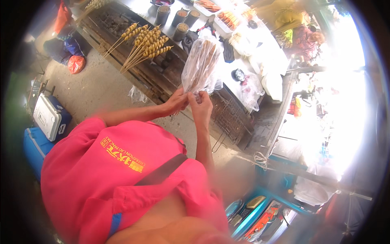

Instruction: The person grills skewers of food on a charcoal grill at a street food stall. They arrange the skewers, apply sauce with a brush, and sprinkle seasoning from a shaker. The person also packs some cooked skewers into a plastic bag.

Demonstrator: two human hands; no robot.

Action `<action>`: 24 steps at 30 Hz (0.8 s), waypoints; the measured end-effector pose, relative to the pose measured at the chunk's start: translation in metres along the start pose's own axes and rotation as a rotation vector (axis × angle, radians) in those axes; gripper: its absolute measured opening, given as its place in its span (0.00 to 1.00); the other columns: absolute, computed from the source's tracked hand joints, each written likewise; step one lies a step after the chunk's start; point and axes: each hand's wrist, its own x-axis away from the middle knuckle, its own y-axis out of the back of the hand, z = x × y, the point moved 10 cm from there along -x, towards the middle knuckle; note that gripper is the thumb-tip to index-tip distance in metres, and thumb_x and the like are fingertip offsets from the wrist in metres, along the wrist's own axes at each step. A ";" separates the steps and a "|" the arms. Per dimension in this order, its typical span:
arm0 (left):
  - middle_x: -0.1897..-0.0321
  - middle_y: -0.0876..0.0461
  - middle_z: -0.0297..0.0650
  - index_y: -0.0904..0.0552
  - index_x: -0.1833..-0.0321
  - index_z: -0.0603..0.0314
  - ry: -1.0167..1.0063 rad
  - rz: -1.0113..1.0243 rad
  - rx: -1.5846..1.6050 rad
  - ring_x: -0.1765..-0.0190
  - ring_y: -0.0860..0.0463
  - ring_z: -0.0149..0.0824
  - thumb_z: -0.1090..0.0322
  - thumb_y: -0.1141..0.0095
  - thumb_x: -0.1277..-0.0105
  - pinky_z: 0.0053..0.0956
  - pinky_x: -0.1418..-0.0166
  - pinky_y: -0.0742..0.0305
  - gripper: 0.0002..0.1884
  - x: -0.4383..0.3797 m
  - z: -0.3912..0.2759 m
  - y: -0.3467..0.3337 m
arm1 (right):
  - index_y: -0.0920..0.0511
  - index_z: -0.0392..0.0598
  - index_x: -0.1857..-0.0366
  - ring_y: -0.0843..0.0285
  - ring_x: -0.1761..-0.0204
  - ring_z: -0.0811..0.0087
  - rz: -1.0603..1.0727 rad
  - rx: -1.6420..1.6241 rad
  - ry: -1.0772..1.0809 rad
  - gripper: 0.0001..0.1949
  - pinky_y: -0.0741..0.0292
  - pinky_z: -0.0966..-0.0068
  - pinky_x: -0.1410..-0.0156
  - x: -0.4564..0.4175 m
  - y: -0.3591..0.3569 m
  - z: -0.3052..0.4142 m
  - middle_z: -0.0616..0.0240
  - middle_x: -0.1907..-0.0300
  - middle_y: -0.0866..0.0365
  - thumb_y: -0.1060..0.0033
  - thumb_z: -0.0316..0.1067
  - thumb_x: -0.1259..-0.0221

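Skewers of brown food (208,58) stand inside a clear plastic bag (190,62) in front of my chest. My left hand (177,101) is closed around the gathered bottom of the bag and the skewer sticks, whose ends poke out below it. The fingers of my right hand (202,105) pinch the bag's gathered plastic right beside it. Beyond my left hand, several skewers of browned spiral-cut food (149,41) lie across the long charcoal grill (170,68), their sticks hanging over its near edge.
Seasoning canisters (181,28) stand behind the grill, near trays of skewers (228,20). A wire grill rack (228,117) lies at its right end. On the ground at left are cool boxes (50,117) and an orange bag (76,64). Two people (307,42) are across the table.
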 end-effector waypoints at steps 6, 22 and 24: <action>0.80 0.34 0.29 0.29 0.57 0.56 0.235 0.088 0.248 0.81 0.38 0.21 0.56 0.54 0.32 0.19 0.79 0.43 0.11 -0.030 -0.036 0.012 | 0.28 0.40 0.65 0.23 0.69 0.74 -0.009 -0.105 0.144 0.08 0.27 0.75 0.65 -0.057 -0.028 0.048 0.60 0.68 0.19 0.48 0.35 0.36; 0.45 0.25 0.47 0.31 0.39 0.63 -1.359 0.163 -1.096 0.47 0.22 0.42 0.54 0.60 0.29 0.36 0.46 0.25 0.23 0.072 -0.471 -0.070 | 0.27 0.40 0.58 0.28 0.74 0.77 0.073 -0.496 -0.122 0.11 0.26 0.78 0.65 -0.292 0.155 0.094 0.66 0.71 0.27 0.42 0.33 0.40; 0.45 0.25 0.47 0.31 0.39 0.62 -1.510 0.226 -1.338 0.47 0.22 0.42 0.54 0.59 0.29 0.36 0.46 0.25 0.23 0.106 -0.474 -0.103 | 0.26 0.40 0.58 0.26 0.72 0.76 0.082 -0.377 -0.050 0.12 0.26 0.78 0.64 -0.333 0.176 0.110 0.65 0.69 0.25 0.43 0.35 0.40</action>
